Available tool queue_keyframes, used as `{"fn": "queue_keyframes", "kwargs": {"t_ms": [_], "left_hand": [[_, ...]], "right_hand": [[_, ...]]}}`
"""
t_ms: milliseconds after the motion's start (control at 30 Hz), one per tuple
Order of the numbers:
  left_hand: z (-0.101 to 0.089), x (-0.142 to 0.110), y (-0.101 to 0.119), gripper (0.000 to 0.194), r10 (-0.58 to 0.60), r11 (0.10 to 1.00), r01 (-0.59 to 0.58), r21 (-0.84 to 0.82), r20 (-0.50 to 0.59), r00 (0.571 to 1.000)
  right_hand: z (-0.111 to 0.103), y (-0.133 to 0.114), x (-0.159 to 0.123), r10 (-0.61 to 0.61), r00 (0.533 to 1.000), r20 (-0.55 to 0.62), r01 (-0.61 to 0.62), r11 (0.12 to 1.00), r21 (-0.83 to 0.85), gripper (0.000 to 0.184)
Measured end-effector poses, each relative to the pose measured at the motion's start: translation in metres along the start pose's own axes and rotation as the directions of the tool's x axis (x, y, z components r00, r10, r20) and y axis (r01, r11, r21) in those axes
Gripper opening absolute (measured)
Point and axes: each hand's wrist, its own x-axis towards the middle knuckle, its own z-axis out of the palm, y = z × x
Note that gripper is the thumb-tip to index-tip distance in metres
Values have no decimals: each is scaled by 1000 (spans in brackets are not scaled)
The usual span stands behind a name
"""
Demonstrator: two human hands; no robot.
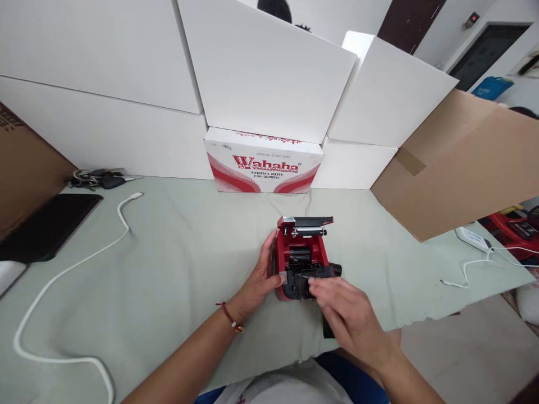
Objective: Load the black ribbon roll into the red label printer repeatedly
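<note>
A small red machine (279, 255), printer-like, stands in front of me with its lid (307, 221) raised at the back. Inside lies a black roll (300, 256), and a dark shiny film (301, 286) stretches over the black front part. My left hand (263, 275) grips the machine's left side, thumb on the front corner. At the front, my right hand (343, 303) has its fingers pinched together at the film's right edge; what lies between the fingertips is hidden. A black part (336, 269) sticks out on the right side.
A Wahaha water box (265, 168) stands behind the machine against white panels (269, 67). Cardboard (458, 163) walls the right side. To the left lie keys (101, 178), a white cable (63, 275) and a dark flat slab (50, 224). A power strip (474, 238) sits far right.
</note>
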Motion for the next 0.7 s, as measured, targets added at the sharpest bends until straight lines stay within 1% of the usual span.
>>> {"fn": "queue_keyframes", "kwargs": {"t_ms": [67,100,133,167,200,233,267,300,333,433,500,533,567,633,667,700], "left_hand": [[1,-1,2,102,15,999,-16,28,24,1000],[1,-1,3,99,18,999,-19,41,25,1000],[2,-1,4,98,16,998,-17,56,21,1000],[3,-1,6,97,13,998,-14,68,16,1000],[4,-1,7,97,11,997,-12,79,11,1000],[4,-1,9,97,10,996,-11,86,6,1000],[5,-1,10,97,9,996,-10,93,4,1000],[5,-1,11,97,9,995,-9,101,3,1000],[5,-1,12,97,7,994,-7,113,2,1000],[6,-1,15,97,-3,990,3,143,2,1000],[7,0,17,97,-11,990,11,143,4,1000],[7,0,17,97,-15,990,14,140,5,1000],[8,0,17,97,-17,991,16,135,7,1000],[8,0,17,97,-15,992,14,128,5,1000],[8,0,17,97,-13,992,12,126,3,1000],[8,-1,16,96,-11,992,11,125,1,1000]], "right_hand": [[-6,6,24,132,991,9,-132,991,-15,29],[-9,10,38,228,972,56,-224,972,-67,29],[-10,13,54,331,933,142,-309,938,-157,31],[-10,16,70,435,866,248,-366,888,-279,33],[-9,18,86,519,779,352,-373,835,-405,34],[-7,20,101,574,699,427,-346,794,-500,33],[-3,21,114,606,638,476,-308,767,-563,32],[1,22,124,618,600,507,-275,755,-595,30],[6,23,133,621,584,522,-256,752,-608,29],[19,22,145,628,557,544,-236,747,-621,26],[17,18,142,633,557,538,-247,744,-621,28],[12,15,136,638,559,529,-256,740,-622,29],[3,11,129,636,571,519,-274,744,-610,30],[-25,6,107,609,613,503,-335,777,-533,32],[-42,6,93,562,668,487,-397,824,-405,33],[-59,9,78,533,706,466,-459,846,-271,39]]}}
